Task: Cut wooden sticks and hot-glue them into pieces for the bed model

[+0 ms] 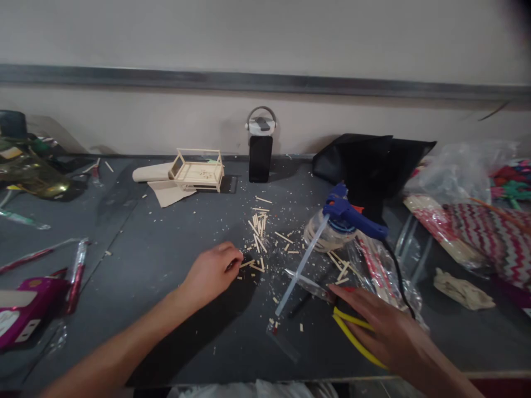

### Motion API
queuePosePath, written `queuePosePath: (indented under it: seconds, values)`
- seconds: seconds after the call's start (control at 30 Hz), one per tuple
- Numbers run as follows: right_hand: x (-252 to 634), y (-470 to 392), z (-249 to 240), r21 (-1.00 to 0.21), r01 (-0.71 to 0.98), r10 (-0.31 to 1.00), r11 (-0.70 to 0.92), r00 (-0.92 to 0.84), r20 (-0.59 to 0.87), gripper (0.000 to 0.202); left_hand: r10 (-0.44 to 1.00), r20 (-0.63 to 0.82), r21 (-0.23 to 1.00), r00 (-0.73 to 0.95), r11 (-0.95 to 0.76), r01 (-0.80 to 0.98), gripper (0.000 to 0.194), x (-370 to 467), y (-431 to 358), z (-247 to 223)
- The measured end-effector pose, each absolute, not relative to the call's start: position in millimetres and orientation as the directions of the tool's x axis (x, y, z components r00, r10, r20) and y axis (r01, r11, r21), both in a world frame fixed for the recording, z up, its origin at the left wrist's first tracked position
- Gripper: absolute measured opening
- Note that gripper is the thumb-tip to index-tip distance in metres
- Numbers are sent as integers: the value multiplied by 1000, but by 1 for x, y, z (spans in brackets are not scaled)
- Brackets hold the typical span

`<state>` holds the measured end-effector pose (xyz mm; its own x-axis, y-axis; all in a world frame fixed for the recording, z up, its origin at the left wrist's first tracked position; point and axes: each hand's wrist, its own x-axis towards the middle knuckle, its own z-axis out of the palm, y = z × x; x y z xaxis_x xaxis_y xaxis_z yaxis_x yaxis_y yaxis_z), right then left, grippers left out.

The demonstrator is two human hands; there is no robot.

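Observation:
My left hand (215, 269) hovers low over the table with thumb and fingertips pinched together. Whatever they hold, if anything, is hidden; short wooden sticks (259, 229) lie just beyond the fingertips. On the right, my right hand (379, 326) is closed around the yellow handles of scissors (311, 286), whose blades point left. A blue glue gun (352, 213) rests on a clear round container (321, 232), and its long glue stick (305, 262) slants down across the blades. At the back left stands a small wooden stick frame (199, 172) with a flat deck.
A black phone (260, 159) leans upright near the wall. Behind the glue gun lies a black pouch (369, 160). Plastic packets (443, 232) and a crumpled cloth (463, 289) crowd the right side. A magenta device (33, 309) sits at left. Small wood offcuts litter the middle.

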<state>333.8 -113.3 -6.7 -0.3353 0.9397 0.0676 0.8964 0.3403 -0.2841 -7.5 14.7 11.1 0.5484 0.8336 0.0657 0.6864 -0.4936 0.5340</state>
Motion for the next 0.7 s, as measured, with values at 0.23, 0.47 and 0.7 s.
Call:
queuePosePath:
  seconds: [0.23,0.47,0.7]
  values:
    - [339,-116,-15,-289,898,942,333,-327,70,53,795,58,546,604,-532,648,21,0,56,11]
    - [338,-115,-14,-313,891,944,329,-307,118,52,738,53,547,673,-586,598,21,2,54,6]
    - [339,-120,-21,-310,892,944,327,-297,141,50,820,32,573,572,-484,661,21,-25,50,7]
